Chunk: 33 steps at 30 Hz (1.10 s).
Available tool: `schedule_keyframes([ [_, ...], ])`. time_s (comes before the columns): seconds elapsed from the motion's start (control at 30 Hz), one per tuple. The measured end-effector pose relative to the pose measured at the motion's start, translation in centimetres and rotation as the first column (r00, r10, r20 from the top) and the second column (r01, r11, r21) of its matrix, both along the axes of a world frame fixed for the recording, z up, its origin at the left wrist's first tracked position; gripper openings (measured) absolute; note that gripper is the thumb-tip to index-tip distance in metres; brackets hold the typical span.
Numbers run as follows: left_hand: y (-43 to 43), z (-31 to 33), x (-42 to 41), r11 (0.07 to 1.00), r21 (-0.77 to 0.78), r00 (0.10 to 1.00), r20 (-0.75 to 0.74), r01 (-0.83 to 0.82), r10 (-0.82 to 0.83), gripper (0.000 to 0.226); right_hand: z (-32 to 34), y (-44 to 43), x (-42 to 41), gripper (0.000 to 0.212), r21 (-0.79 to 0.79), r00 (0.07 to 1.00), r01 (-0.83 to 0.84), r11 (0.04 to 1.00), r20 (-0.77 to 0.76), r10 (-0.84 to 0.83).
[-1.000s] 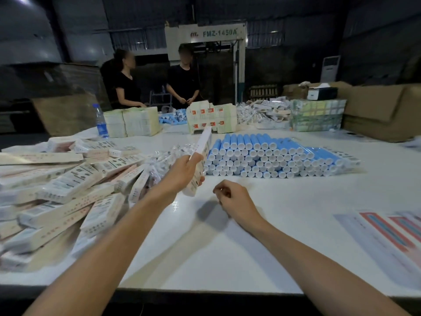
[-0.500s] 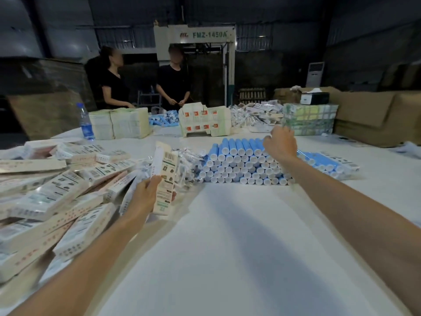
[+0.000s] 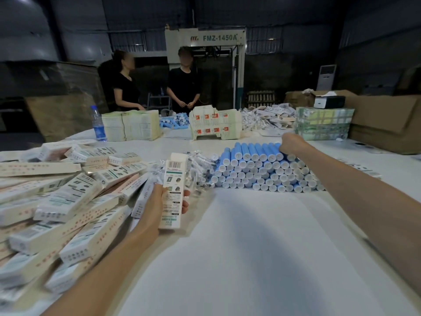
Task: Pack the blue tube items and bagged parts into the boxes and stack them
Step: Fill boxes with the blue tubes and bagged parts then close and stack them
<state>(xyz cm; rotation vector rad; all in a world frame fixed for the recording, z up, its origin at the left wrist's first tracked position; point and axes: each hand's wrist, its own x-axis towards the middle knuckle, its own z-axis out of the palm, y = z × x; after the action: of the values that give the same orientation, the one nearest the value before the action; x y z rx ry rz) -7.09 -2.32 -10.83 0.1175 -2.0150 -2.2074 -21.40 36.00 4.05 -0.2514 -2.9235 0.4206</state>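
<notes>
My left hand [image 3: 157,206] grips a long white printed box [image 3: 173,190], upright, barcode end at the top. A stacked pile of blue tubes with white caps [image 3: 257,172] lies on the white table [image 3: 250,258] at centre right. My right hand [image 3: 292,143] reaches over the pile's far top row, fingers curled down onto a blue tube there; its fingertips are hidden. Clear bagged parts [image 3: 198,167] lie in a heap between the box and the tubes. A big loose heap of packed boxes [image 3: 68,201] covers the left of the table.
Across the table stand two people in black [image 3: 184,90], a water bottle [image 3: 98,126], stacks of flat cartons [image 3: 131,125], opened box blanks [image 3: 215,124], more blue tubes [image 3: 174,122], bundled green packs [image 3: 323,124] and brown cardboard cartons [image 3: 382,122].
My right hand went from a loose fist near me out to the top of the blue tube pile. My left hand drew the box back towards me and turned it upright.
</notes>
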Motion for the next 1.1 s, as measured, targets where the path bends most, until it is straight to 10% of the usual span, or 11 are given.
schedule_keyframes([
  [0.13,0.5,0.0,0.4,0.996,-0.088,1.0,0.014,0.007,-0.006,0.048,-0.6,-0.2,-0.9,0.064,-0.257,0.995,0.088,0.962,-0.027,-0.098],
  [0.17,0.6,-0.1,0.5,0.995,-0.103,1.0,0.028,0.016,-0.013,0.051,-1.0,0.1,-1.4,0.024,-0.16,0.998,0.055,0.986,-0.029,-0.06],
  [0.2,0.6,-0.2,0.6,0.994,-0.108,0.999,0.041,0.025,-0.021,0.056,-1.6,0.3,-1.6,0.033,-0.013,0.999,-0.003,1.0,-0.054,0.002],
  [0.37,0.9,0.1,0.7,0.995,-0.043,0.996,-0.002,0.091,-0.091,0.057,-2.2,0.3,-0.7,0.058,-0.389,0.947,0.065,0.919,-0.265,-0.179],
  [0.47,1.0,0.2,0.6,0.984,0.033,0.982,-0.081,0.174,-0.171,0.058,-0.7,-1.6,1.3,0.021,-0.492,0.875,-0.089,0.866,-0.454,-0.169],
  [0.67,1.8,0.8,1.2,0.933,0.037,0.926,-0.142,0.358,-0.349,0.062,0.7,-9.6,8.5,0.022,-0.704,0.778,-0.621,0.344,-0.608,0.161],
  [0.8,2.3,1.2,2.0,0.929,0.007,0.915,-0.175,0.369,-0.362,0.056,0.1,-13.7,10.9,0.033,-0.743,0.731,-0.666,0.07,-0.631,0.261],
  [1.1,3.1,1.6,2.9,0.932,-0.035,0.912,-0.195,0.361,-0.361,0.052,0.7,-16.4,11.6,0.079,-0.59,0.697,-0.715,0.376,-0.644,0.315],
])
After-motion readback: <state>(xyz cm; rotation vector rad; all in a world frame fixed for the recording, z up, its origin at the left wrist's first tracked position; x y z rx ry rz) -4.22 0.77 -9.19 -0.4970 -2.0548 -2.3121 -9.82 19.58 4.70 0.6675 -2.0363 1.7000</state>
